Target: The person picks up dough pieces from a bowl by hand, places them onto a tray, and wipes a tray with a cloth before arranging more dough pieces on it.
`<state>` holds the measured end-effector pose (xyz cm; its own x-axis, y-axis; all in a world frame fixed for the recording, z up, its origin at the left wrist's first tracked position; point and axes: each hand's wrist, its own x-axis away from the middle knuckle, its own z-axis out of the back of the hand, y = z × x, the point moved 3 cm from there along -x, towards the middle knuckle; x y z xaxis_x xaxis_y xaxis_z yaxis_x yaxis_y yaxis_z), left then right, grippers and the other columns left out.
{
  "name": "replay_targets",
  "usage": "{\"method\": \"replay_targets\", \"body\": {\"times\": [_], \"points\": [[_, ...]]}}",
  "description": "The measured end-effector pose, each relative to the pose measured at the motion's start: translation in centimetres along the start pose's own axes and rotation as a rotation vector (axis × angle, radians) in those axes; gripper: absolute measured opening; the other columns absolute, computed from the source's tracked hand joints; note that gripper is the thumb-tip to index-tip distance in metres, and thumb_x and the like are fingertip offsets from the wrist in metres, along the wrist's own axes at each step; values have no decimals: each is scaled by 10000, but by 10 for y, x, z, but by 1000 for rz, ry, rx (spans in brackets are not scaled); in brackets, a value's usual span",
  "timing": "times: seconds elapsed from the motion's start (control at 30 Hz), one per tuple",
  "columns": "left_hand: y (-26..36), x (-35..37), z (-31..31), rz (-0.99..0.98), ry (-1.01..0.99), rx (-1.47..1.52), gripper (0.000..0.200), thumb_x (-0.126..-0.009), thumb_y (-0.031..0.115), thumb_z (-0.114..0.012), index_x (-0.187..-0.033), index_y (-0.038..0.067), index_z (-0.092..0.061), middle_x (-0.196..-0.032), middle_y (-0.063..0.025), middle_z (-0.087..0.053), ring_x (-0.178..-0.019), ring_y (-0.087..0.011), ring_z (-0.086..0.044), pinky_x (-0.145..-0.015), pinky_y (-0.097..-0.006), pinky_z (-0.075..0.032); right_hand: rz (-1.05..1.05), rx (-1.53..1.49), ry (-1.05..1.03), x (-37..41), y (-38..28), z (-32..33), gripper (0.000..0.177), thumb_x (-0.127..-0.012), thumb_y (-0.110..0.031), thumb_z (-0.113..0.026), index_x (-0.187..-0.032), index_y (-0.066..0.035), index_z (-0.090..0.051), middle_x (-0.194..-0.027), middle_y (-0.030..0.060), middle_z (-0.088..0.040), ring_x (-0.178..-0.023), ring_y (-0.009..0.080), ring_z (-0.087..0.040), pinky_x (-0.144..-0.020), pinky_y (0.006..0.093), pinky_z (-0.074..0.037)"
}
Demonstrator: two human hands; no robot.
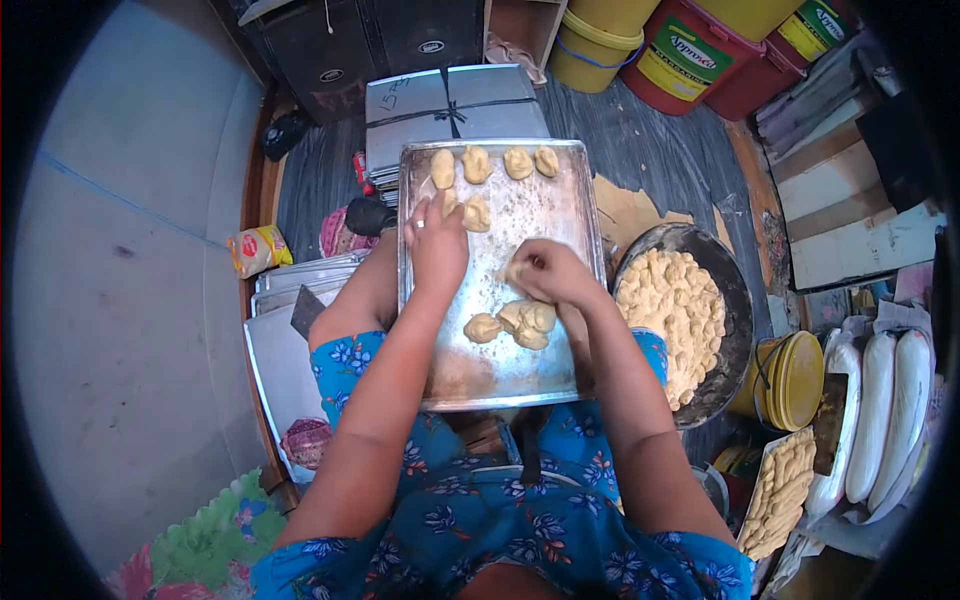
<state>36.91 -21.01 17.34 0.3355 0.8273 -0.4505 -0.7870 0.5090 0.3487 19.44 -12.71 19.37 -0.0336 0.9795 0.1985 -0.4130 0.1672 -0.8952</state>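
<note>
A metal tray (450, 350) rests across my lap. Near its far edge lie several dough pieces in a row, one of them a lump (476, 164), with another piece (477, 213) below them. My left hand (437, 240) is on the tray's left side, its fingers touching a piece of dough in the second row. Above the tray's right half, my right hand (553, 272) is curled, with a bit of dough at its fingertips. Closer to me lie a small lump (483, 328) and a larger clump (528, 322) of dough.
To the right, a dark round basin (738, 300) holds many dough pieces. A yellow bucket (797, 380) stands beside it. Tied trays (500, 100) are stacked beyond my tray, and more trays (280, 370) lie left. Red and yellow buckets stand at the back right.
</note>
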Motion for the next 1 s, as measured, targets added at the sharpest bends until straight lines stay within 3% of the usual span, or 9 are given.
{"method": "replay_targets", "body": {"times": [0.07, 0.17, 0.27, 0.4, 0.57, 0.67, 0.8, 0.9, 1.0], "points": [[11, -1, 0, -43, -28, -22, 284, -834, 233, -634, -1074, 94, -695, -1200, -93, -616, -1204, -277, -488, -1032, -480, -270, 31, -98, 253, -18, 17, 13, 186, -773, -96, -657, -932, 1, -656, -806, 115, -658, -808, 162, -640, -729, 307, -504], [19, -5, -14, -119, -85, -61, 313, -850, 238, -619, -1124, 99, -675, -1201, -107, -624, -1213, -290, -493, -1035, -510, -246, -42, -144, 484, -45, 5, 23, 235, -799, -131, -676, -987, 9, -664, -861, 147, -663, -839, 233, -654, -762, 342, -506], [18, -14, -28, -193, -125, -66, 307, -853, 226, -612, -1123, 92, -671, -1210, -101, -623, -1220, -285, -495, -1045, -526, -228, 171, 225, 565, -73, 26, 6, 299, -822, -169, -684, -1058, 13, -662, -969, 188, -652, -886, 322, -646, -805, 382, -499], [21, -18, -26, -241, -173, -127, 338, -856, 235, -611, -1162, 96, -652, -1249, -94, -605, -1255, -291, -472, -1060, -541, -207, 117, 195, 582, -52, 2, 13, 381, -827, -214, -688, -1142, -8, -630, -1061, 213, -612, -965, 370, -614, -846, 403, -488], [46, -22, -14, -270, -237, 54, 438, -863, 282, -618, -1269, 122, -581, -1315, -91, -561, -1322, -292, -412, -1092, -568, -155, -23, 123, 56, 33, -3, 6, 442, -758, -247, -734, -1124, -23, -631, -1030, 196, -616, -942, 357, -609, -844, 391, -494], [49, -28, -33, -349, -301, 24, 484, -860, 317, -626, -1306, 142, -552, -1331, -83, -551, -1346, -289, -385, -1098, -582, -139, 274, 359, -35, 67, -9, -13, 455, -735, -230, -754, -1127, -32, -638, -1012, 178, -625, -944, 325, -613, -841, 370, -490], [53, -29, -44, -365, -282, -6, 508, -855, 340, -633, -1323, 164, -538, -1367, -81, -520, -1357, -289, -369, -1090, -593, -141, 32, 119, -43, 76, 11, -4, 437, -753, -146, -767, -1156, -40, -639, -1012, 103, -623, -968, 211, -592, -864, 330, -472], [56, -13, -23, -306, -208, 91, 483, -861, 332, -630, -1299, 142, -558, -1375, -112, -506, -1351, -301, -373, -1091, -591, -136, 129, 6, -92, 78, 22, 2, 428, -784, -100, -746, -1184, -26, -612, -1009, 77, -637, -951, 180, -606, -846, 316, -489], [47, 21, 16, -196, -311, 226, 452, -877, 319, -613, -1263, 86, -580, -1353, -162, -511, -1316, -328, -406, -1100, -546, -171, -94, -287, 139, 67, 40, 18, 447, -775, -99, -748, -1192, -39, -600, -1020, 99, -655, -909, 171, -625, -788, 305, -508]]}}
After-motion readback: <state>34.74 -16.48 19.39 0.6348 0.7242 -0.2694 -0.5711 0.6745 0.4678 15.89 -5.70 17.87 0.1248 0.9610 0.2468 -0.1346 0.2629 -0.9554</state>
